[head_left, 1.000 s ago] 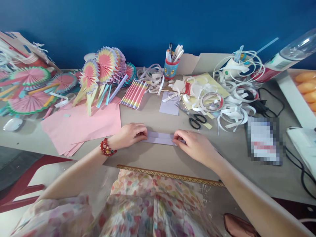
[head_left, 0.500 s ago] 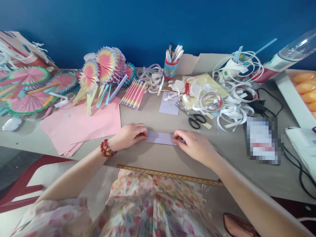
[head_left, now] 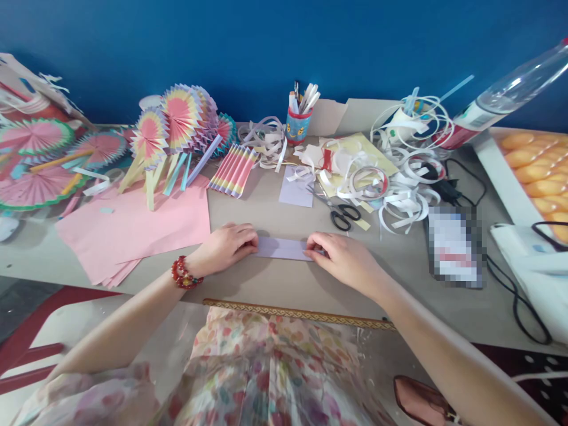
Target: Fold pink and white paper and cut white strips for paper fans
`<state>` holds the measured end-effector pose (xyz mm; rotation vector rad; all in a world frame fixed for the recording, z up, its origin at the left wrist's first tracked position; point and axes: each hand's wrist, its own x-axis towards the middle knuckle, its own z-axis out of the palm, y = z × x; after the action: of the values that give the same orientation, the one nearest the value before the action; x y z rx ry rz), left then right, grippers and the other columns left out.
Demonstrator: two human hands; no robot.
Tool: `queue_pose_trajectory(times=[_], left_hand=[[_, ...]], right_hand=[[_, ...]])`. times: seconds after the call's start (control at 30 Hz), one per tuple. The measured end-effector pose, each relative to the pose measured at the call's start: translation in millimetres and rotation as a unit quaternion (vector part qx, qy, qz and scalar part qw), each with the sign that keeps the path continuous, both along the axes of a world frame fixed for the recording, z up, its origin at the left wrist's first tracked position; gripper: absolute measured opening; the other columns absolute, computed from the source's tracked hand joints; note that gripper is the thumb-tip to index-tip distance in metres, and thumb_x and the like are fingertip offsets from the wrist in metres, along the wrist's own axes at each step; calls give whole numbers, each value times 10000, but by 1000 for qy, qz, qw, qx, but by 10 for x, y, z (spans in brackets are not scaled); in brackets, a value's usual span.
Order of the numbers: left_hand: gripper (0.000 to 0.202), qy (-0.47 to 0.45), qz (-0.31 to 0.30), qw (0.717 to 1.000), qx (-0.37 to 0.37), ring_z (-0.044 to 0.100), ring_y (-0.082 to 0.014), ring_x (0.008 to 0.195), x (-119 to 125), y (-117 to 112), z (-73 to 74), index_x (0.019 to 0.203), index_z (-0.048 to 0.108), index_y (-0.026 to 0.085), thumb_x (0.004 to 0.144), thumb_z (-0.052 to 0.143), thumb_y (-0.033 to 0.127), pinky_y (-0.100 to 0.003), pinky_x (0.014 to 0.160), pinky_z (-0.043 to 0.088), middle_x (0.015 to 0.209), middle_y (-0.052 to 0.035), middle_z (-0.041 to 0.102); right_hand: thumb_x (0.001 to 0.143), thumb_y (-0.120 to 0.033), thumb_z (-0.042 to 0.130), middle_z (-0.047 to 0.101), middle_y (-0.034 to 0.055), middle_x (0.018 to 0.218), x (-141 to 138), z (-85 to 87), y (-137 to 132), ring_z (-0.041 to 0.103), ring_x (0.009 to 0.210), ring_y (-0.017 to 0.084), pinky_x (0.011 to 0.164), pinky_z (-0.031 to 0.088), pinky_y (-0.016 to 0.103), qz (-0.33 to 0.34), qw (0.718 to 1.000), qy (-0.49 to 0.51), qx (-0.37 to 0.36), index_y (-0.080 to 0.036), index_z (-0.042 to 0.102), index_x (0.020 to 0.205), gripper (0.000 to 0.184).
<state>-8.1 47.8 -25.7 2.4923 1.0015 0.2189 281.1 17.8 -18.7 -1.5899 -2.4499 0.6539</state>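
Note:
A folded strip of lilac paper [head_left: 280, 248] lies on the table close to its front edge, stretched between my two hands. My left hand [head_left: 231, 245] pinches its left end, thumb below and fingers curled over. At the right end my right hand [head_left: 331, 251] grips the paper between thumb and fingertips. The fingers cover both ends of the strip. Beyond them lies a flat lilac sheet [head_left: 296, 186], with black-handled scissors [head_left: 341, 216] to its right. A pleated pink, yellow and lilac paper [head_left: 234, 171] rests behind my left hand.
Pink paper sheets [head_left: 146, 231] and paper fans [head_left: 181, 115] fill the left side. A pen cup [head_left: 297, 125] stands at the back. White paper strips [head_left: 394, 198], a tilted bottle [head_left: 492, 109], a blurred phone-like object [head_left: 455, 248] and a box of orange items [head_left: 492, 171] are to the right.
The whole view has shifted slightly, so the table's things appear further left. Both hands keep their hold on the lilac strip, with little visible change.

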Motion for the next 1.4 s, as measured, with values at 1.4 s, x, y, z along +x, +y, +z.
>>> queue_pose_trajectory(times=[1.4], left_hand=[[206, -3, 3, 1000, -10, 571, -167, 792, -3, 20, -17, 877, 542, 192, 998, 434, 318, -297, 773, 384, 872, -10, 595]], right_hand=[[864, -71, 486, 648, 6, 891, 120, 57, 0, 582, 774, 149, 657, 351, 242, 46, 998, 39, -18, -214, 577, 871, 169]])
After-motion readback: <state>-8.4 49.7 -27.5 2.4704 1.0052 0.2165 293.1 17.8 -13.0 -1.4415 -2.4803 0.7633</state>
